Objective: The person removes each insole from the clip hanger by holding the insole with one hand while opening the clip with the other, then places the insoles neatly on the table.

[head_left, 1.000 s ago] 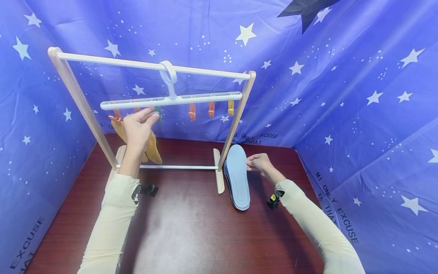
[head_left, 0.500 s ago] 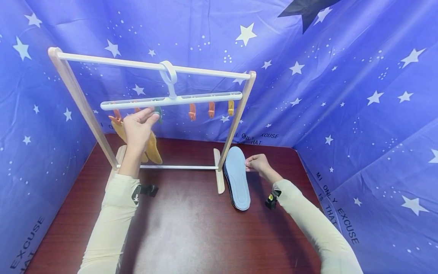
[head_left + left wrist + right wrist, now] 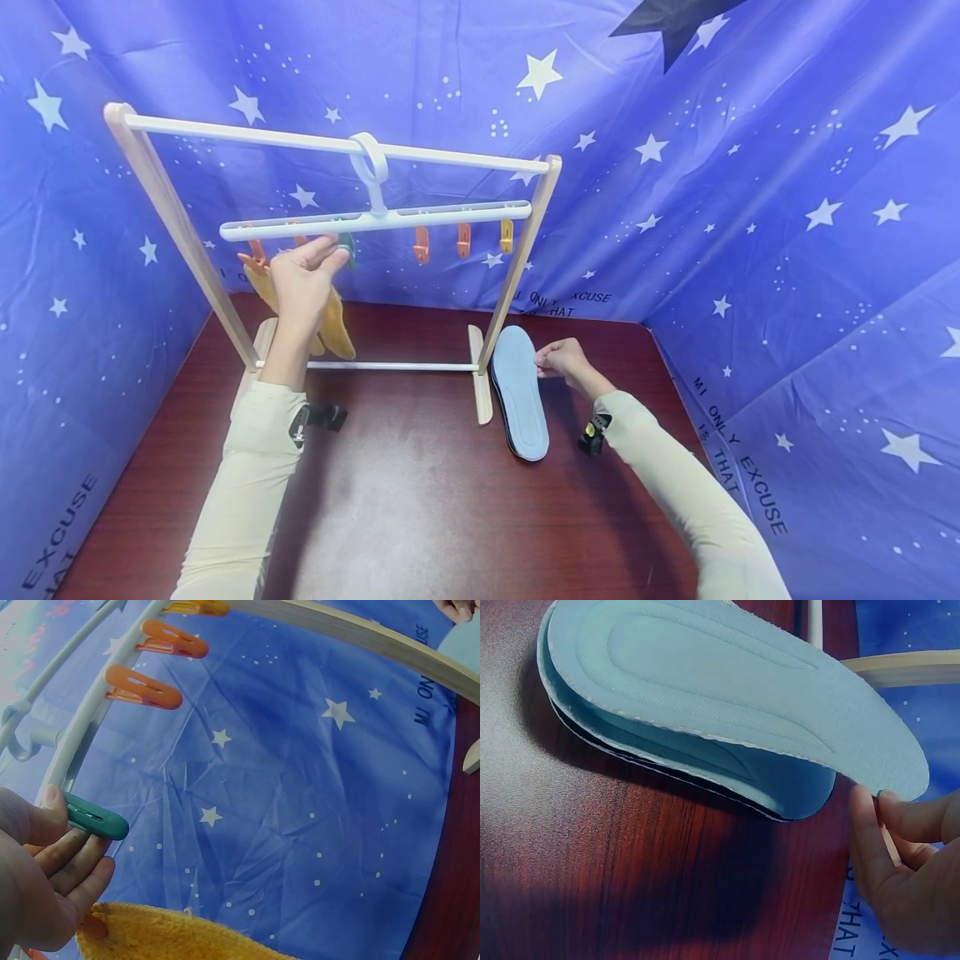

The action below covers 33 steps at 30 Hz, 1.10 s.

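Glossy woodgrain tabletop (image 3: 420, 517), rounded insoles (image 3: 521, 392).

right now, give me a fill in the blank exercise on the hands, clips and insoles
The left hand pinches the ____ clip.
Within the stack of insoles, the right hand pinches the one at the ____.
The yellow cloth hangs from the ____ half of the hanger.
The outermost clip at the hanger's right end is ____.

Missing words: green; top; left; yellow.
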{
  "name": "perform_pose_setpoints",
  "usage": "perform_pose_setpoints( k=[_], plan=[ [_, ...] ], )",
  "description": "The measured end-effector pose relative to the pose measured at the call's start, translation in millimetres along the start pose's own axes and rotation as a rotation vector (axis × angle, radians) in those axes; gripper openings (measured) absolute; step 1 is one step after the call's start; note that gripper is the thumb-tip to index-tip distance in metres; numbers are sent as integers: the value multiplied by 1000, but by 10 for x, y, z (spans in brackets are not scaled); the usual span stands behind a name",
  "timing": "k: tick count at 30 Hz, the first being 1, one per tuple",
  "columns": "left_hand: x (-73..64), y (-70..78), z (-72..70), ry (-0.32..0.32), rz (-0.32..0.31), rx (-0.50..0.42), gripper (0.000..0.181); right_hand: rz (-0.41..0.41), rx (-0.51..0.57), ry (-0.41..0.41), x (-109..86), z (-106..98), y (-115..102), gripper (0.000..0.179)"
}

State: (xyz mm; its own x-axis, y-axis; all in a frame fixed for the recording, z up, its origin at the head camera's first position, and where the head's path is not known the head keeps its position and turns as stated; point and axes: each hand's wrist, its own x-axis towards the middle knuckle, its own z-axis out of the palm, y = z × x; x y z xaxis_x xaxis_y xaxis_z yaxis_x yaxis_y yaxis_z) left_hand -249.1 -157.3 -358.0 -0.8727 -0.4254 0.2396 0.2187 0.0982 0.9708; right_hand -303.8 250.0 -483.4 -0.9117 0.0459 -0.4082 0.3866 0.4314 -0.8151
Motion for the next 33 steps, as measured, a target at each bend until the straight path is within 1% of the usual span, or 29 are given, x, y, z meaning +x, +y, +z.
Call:
perform_pose_setpoints(
  k=[7, 16, 26, 33],
  plan=[
    [-1, -5, -1, 1, 3, -2, 34, -2, -13, 15, 0, 32, 2, 15],
    [2, 8, 9, -2, -22, -6, 34, 8, -21, 32, 22, 54, 49, 7],
    [11, -2, 5, 1, -19, 3, 34, 30, -61, 37, 66, 59, 86, 9],
    [2, 19, 10, 2, -25, -10, 35, 11, -84, 40, 112, 94, 139, 10]
  ],
)
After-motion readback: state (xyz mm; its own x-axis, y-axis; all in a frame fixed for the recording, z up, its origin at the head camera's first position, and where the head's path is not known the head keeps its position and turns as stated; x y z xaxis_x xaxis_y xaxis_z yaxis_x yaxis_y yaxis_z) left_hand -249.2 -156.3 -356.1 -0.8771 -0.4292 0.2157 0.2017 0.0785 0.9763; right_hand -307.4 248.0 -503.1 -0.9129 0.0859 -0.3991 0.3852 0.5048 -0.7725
